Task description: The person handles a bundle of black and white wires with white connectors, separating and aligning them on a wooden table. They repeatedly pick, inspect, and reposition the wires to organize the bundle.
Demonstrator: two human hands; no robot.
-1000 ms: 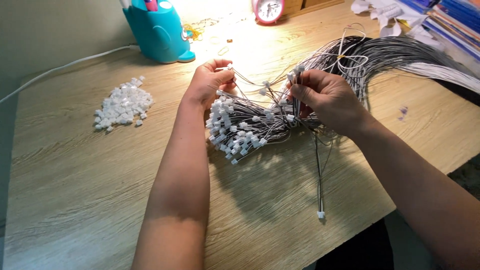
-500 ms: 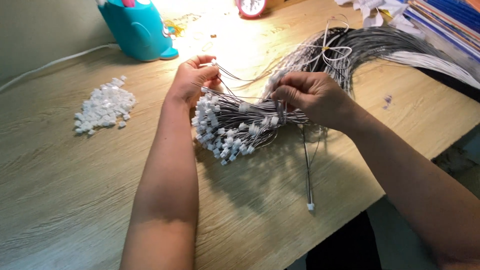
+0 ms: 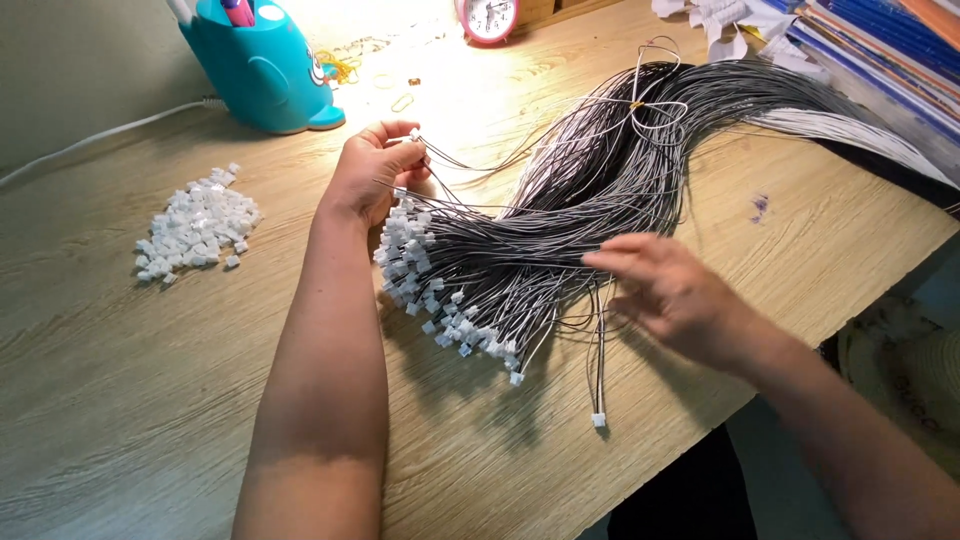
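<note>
A thick bundle of thin grey wires (image 3: 600, 170) lies across the wooden table (image 3: 130, 400), its near ends fitted with small white connectors (image 3: 430, 290). My left hand (image 3: 372, 180) rests at the left end of the bundle and pinches a wire with a white connector between thumb and fingers. My right hand (image 3: 668, 295) hovers flat over the lower right part of the bundle, fingers spread, holding nothing. One finished wire (image 3: 600, 380) hangs out toward the table's front edge.
A heap of loose white connectors (image 3: 195, 222) lies at the left. A teal pen holder (image 3: 262, 65) and a red alarm clock (image 3: 488, 18) stand at the back. Stacked books and papers (image 3: 880, 60) fill the far right. A white cable (image 3: 90, 140) runs along the back left.
My right hand has let go of the wires near the connectors and moved right and toward me, now open over the bundle. The left hand keeps its pinch.
</note>
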